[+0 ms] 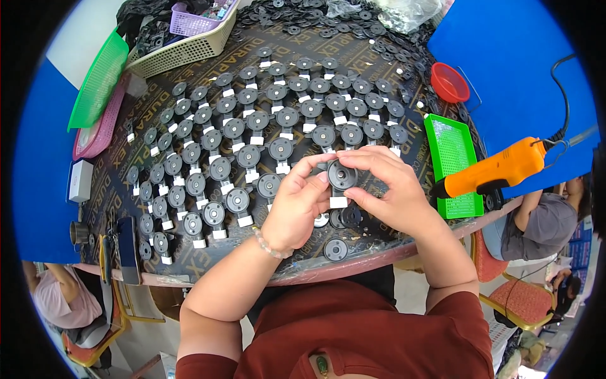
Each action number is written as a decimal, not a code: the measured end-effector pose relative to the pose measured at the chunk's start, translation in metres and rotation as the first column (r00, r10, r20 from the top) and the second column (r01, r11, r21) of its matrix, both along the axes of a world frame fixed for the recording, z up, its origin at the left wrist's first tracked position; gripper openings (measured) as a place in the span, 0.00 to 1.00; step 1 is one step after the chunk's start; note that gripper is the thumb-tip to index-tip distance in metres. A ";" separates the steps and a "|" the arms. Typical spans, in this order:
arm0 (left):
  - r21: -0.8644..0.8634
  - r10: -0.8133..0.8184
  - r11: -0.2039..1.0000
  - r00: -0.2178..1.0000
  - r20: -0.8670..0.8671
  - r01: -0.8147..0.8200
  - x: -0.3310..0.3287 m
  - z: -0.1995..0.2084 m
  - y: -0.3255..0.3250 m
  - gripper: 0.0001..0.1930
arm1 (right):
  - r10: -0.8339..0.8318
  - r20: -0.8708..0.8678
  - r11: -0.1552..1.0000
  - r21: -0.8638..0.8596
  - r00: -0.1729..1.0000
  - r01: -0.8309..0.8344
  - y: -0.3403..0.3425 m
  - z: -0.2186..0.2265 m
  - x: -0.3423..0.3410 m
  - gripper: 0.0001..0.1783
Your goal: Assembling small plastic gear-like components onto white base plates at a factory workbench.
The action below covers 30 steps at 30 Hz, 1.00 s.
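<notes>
Above the near edge of the table, I hold a black round plastic part [341,175] with a white rectangular block at its lower end. My left hand [298,201] pinches its left side with thumb and fingers. From the other side, my right hand [390,189] curls its fingers over the top, its thumb by the lower right. Many similar black discs with white blocks [237,201] stand in rows across the table. Just below my hands lie a loose black disc [335,250] and a few more partly hidden dark round parts [349,216].
An orange corded power tool [499,167] hangs at the right over a green tray [447,148]. Behind are a red bowl [449,83], heaped black discs [303,14] and a beige basket [189,55]. At left sit a green basket [101,79] and a phone [128,250]. People sit on both sides.
</notes>
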State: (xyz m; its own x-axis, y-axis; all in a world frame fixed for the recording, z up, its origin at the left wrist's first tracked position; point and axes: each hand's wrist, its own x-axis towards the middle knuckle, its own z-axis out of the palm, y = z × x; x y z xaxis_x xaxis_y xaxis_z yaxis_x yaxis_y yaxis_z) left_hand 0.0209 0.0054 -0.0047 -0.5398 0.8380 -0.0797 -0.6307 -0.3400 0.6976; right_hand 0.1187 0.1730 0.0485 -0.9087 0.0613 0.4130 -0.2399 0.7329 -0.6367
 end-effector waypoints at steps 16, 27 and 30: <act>-0.050 -0.052 0.998 0.995 -0.086 0.048 0.000 -0.006 0.000 0.20 | 0.058 0.116 0.995 0.070 0.992 -0.066 0.006 0.010 0.002 0.26; -0.026 0.047 0.842 0.121 -0.992 -0.538 -0.022 0.037 -0.018 0.07 | -0.062 0.257 0.984 0.179 0.964 0.016 0.024 -0.020 0.000 0.27; -0.117 -0.227 0.849 -0.157 -0.961 -0.515 -0.008 0.046 -0.026 0.06 | -0.046 0.254 0.981 0.192 0.966 -0.004 0.024 -0.039 -0.005 0.27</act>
